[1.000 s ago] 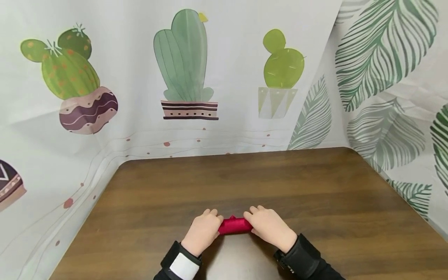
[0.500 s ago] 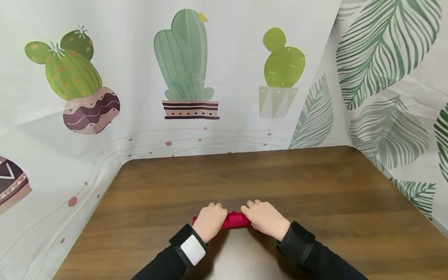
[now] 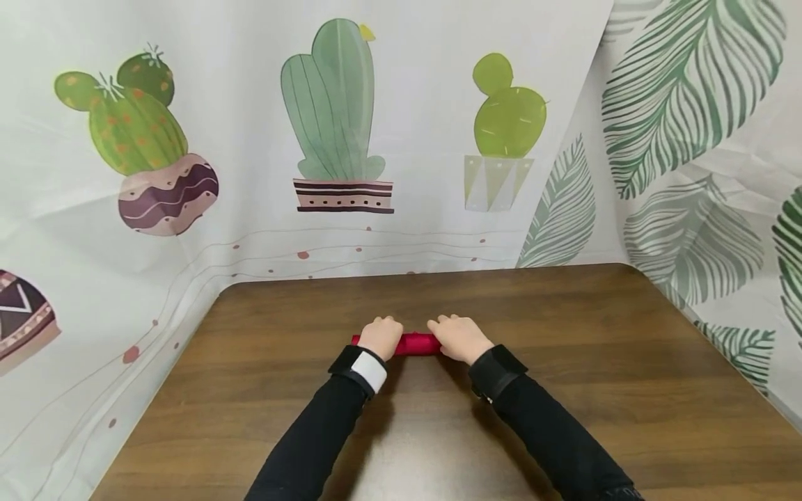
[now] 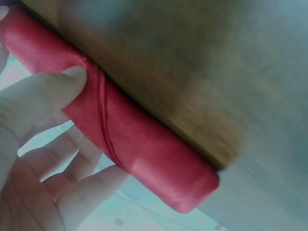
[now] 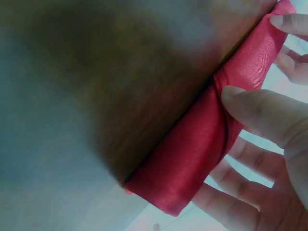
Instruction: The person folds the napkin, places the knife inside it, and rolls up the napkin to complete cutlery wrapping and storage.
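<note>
A red roll of satiny cloth (image 3: 418, 344) lies crosswise on the brown table, toward its far half in the head view. Diagonal folded edges cross its surface in the left wrist view, where the roll (image 4: 154, 149) reaches past the fingers at one end. My left hand (image 3: 381, 337) holds its left part, thumb on the near side and fingers at the far side. On the right part, my right hand (image 3: 459, 339) has the same hold; the right wrist view has its thumb (image 5: 255, 108) pressed on the cloth (image 5: 180, 154) beside a fold.
The wood-grain table (image 3: 595, 403) has rounded far corners. Behind it hangs a white curtain (image 3: 426, 104) printed with cacti, and at right a leaf-patterned sheet (image 3: 689, 229). Black sleeves and wrist bands cover both arms.
Both hands have moved away from the body with the red cloth roll, toward the table's far edge. The roll's left end now shows beyond the left hand.
</note>
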Motion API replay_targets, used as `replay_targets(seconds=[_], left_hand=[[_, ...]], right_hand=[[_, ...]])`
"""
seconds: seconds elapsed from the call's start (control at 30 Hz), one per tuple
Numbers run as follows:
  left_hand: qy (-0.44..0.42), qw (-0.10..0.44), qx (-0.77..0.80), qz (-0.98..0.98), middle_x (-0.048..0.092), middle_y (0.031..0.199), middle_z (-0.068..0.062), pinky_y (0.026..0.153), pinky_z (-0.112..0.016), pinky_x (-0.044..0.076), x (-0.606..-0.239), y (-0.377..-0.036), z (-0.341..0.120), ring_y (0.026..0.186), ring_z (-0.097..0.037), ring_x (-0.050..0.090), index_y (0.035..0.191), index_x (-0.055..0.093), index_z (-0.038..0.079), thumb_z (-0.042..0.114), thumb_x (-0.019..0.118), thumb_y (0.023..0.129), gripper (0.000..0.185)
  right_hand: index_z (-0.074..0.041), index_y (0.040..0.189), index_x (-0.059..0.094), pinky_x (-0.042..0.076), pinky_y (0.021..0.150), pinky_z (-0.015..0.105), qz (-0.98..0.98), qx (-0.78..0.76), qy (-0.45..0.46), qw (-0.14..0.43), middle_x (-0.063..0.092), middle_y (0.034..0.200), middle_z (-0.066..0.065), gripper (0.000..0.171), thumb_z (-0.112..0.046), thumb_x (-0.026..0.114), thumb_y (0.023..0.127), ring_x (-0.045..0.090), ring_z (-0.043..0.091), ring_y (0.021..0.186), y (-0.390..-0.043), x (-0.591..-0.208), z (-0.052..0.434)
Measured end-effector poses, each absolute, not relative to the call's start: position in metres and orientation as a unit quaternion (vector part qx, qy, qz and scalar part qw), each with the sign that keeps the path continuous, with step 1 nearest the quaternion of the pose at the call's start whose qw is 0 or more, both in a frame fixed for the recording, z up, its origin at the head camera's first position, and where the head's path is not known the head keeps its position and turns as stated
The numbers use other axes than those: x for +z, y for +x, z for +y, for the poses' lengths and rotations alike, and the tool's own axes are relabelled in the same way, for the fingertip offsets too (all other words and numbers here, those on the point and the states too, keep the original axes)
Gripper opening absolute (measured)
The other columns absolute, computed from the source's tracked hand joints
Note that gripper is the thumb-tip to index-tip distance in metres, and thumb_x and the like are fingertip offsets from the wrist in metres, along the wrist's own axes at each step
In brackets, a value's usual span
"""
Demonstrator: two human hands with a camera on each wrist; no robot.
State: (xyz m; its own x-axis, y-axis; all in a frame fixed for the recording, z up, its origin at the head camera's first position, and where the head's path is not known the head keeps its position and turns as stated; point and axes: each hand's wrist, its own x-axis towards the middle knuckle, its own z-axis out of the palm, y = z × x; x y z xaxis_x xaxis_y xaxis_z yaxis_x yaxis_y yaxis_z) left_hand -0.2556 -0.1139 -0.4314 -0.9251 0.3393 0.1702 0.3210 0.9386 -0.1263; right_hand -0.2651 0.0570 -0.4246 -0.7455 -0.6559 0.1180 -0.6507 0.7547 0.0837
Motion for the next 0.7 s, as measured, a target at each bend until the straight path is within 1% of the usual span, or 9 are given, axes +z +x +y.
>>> replay_targets(seconds=[0.1,0.2,0.33,0.47,0.53,0.6,0.63,0.7], left_hand=[[-0.142,0.094,0.028,-0.985,0.059,0.075,-0.010,0.055,-0.042,0.048,-0.439,-0.270,-0.115,0.068,-0.029,0.056,0.080,0.070,0.009,-0.001,0.055,0.079,0.017],[-0.125,0.084,0.013,-0.989,0.058,0.078,-0.011,0.057,-0.043,0.048,-0.443,-0.277,-0.114,0.071,-0.030,0.056,0.082,0.070,0.008,-0.001,0.054,0.080,0.019],[-0.119,0.082,0.012,-0.989,0.059,0.081,-0.010,0.058,-0.042,0.048,-0.442,-0.281,-0.114,0.072,-0.029,0.056,0.083,0.070,0.010,-0.001,0.057,0.079,0.017],[-0.133,0.085,0.009,-0.987,0.059,0.080,-0.011,0.057,-0.041,0.048,-0.442,-0.282,-0.118,0.071,-0.029,0.055,0.081,0.070,0.009,0.000,0.062,0.075,0.014],[-0.144,0.071,0.005,-0.987,0.058,0.080,-0.010,0.060,-0.040,0.048,-0.442,-0.282,-0.121,0.073,-0.029,0.055,0.083,0.069,0.009,0.003,0.066,0.073,0.012],[-0.152,0.046,-0.007,-0.987,0.057,0.083,-0.011,0.063,-0.038,0.048,-0.439,-0.279,-0.124,0.077,-0.029,0.055,0.088,0.067,0.007,0.009,0.069,0.072,0.017],[-0.155,0.036,-0.012,-0.987,0.057,0.086,-0.011,0.066,-0.038,0.047,-0.438,-0.278,-0.126,0.079,-0.028,0.055,0.093,0.066,0.006,0.014,0.070,0.072,0.023],[-0.156,0.023,-0.028,-0.987,0.056,0.096,-0.013,0.071,-0.038,0.047,-0.430,-0.270,-0.128,0.088,-0.029,0.054,0.104,0.061,0.004,0.024,0.070,0.074,0.037]], right_hand=[[-0.007,0.098,0.055,0.047,0.064,0.037,-0.941,-0.014,0.334,0.058,0.056,0.087,0.010,0.031,-0.012,0.070,0.072,0.055,0.029,0.075,-0.276,-0.428,0.054],[-0.008,0.101,0.056,0.046,0.066,0.037,-0.946,-0.010,0.318,0.055,0.057,0.090,0.010,0.032,-0.011,0.070,0.072,0.056,0.029,0.078,-0.284,-0.433,0.052],[-0.008,0.102,0.056,0.046,0.068,0.037,-0.950,-0.010,0.307,0.053,0.057,0.093,0.010,0.032,-0.010,0.069,0.073,0.056,0.029,0.081,-0.291,-0.435,0.050],[-0.008,0.102,0.055,0.046,0.069,0.038,-0.953,-0.005,0.300,0.051,0.057,0.094,0.010,0.032,-0.010,0.068,0.073,0.056,0.029,0.083,-0.293,-0.435,0.050],[-0.007,0.101,0.054,0.046,0.068,0.037,-0.955,0.009,0.292,0.050,0.056,0.092,0.010,0.029,-0.011,0.067,0.075,0.055,0.029,0.083,-0.292,-0.435,0.051],[-0.007,0.099,0.052,0.047,0.067,0.037,-0.957,0.025,0.284,0.051,0.056,0.090,0.010,0.027,-0.014,0.064,0.076,0.055,0.028,0.083,-0.289,-0.433,0.054],[-0.006,0.098,0.052,0.046,0.067,0.037,-0.958,0.033,0.280,0.056,0.056,0.090,0.009,0.026,-0.017,0.063,0.077,0.055,0.027,0.083,-0.286,-0.432,0.055],[-0.006,0.097,0.052,0.045,0.072,0.038,-0.958,0.051,0.273,0.071,0.057,0.090,0.009,0.026,-0.021,0.062,0.079,0.055,0.027,0.086,-0.279,-0.427,0.059]])
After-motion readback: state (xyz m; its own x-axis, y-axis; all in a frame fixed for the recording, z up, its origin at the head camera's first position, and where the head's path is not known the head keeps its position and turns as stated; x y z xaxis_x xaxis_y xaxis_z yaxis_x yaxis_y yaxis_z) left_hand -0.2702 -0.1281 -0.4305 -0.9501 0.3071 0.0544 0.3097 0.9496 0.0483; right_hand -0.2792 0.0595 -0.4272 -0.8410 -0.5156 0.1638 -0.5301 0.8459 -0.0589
